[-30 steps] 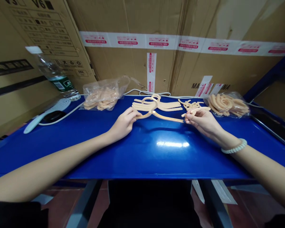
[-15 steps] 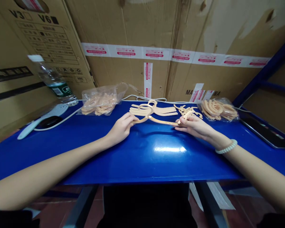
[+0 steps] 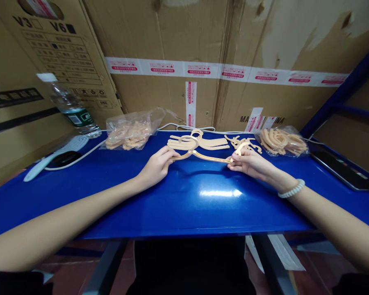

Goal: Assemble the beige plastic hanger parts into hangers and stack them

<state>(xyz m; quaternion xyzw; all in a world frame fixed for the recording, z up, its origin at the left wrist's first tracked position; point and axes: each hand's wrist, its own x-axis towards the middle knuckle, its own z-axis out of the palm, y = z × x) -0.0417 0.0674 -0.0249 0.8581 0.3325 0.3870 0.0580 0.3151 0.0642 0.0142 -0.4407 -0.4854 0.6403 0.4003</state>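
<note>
A beige clothes hanger (image 3: 210, 157) with a round hook spans the gap between my hands, raised a little above the blue table. My left hand (image 3: 157, 164) pinches the end of its left arm. At the other end my right hand (image 3: 249, 162) grips the right arm's tip together with a small curved beige piece (image 3: 241, 147) that sticks up from the fingers. Just behind lie several flat beige hangers (image 3: 213, 143) in a fanned stack. To their right is a loose pile of small curved beige pieces (image 3: 237, 141).
Clear bags of beige parts lie at back left (image 3: 129, 133) and back right (image 3: 284, 141). A water bottle (image 3: 75, 112), a pale hairbrush (image 3: 57, 155) and a black mouse (image 3: 67, 158) are at left. A phone (image 3: 344, 170) lies right on the blue table (image 3: 172, 213); cardboard (image 3: 172, 94) stands behind.
My right hand has shifted the small curved piece slightly left and down, against the hanger's right tip. My left hand keeps its hold almost unmoved.
</note>
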